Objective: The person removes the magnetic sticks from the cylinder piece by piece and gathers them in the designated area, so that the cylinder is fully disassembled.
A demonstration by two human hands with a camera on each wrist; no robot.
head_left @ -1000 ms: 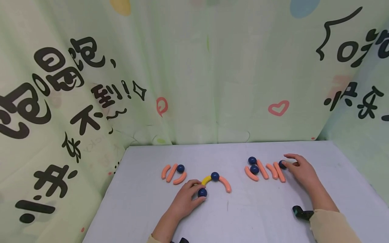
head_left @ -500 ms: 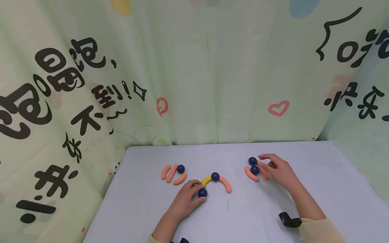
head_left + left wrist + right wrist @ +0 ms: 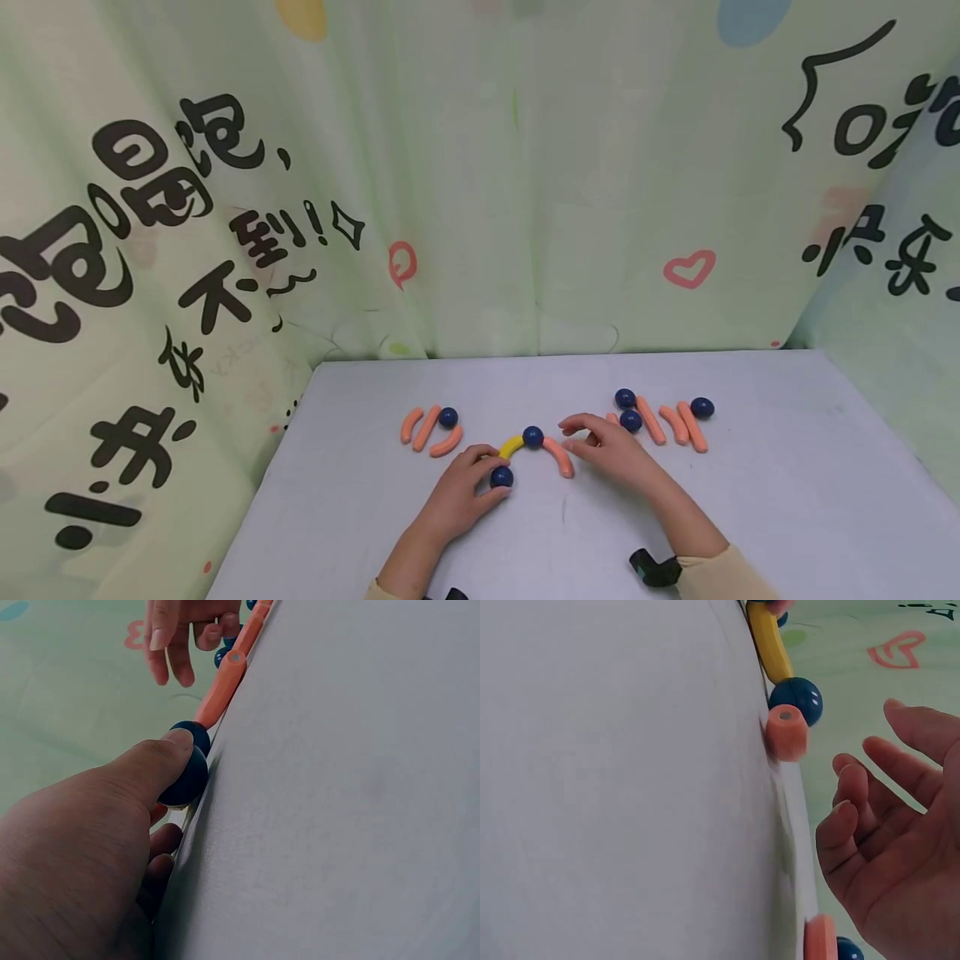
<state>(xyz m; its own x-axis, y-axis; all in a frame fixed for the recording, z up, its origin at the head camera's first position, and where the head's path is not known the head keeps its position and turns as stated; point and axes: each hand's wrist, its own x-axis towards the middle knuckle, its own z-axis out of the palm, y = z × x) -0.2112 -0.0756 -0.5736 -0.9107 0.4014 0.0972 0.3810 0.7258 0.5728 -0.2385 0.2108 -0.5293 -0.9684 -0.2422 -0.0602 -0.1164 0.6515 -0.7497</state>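
Observation:
In the head view, my left hand (image 3: pixel 463 492) holds a dark blue ball (image 3: pixel 502 477) between thumb and fingers. This ball sits at the lower end of a curved yellow rod (image 3: pixel 512 446). A second blue ball (image 3: pixel 533 437) joins the yellow rod's upper end to a curved salmon-pink rod (image 3: pixel 560 459), making an arch on the table. My right hand (image 3: pixel 611 450), fingers loosely bent and holding nothing, is just right of the pink rod. The right wrist view shows a grey disc in the end of that pink rod (image 3: pixel 787 735), with the hand (image 3: pixel 900 802) apart from it.
On the white table (image 3: pixel 360 517), several pink rods (image 3: pixel 425 429) and a blue ball (image 3: pixel 448 417) lie at the left. More pink rods (image 3: pixel 650 421) and blue balls (image 3: pixel 702 407) lie at the right, partly behind my right hand. A printed curtain (image 3: pixel 480 208) hangs behind the table.
My right hand has moved left from the blue ball at the far right, past the right-hand pieces, to beside the arch. That ball stays in place. My left hand keeps its hold.

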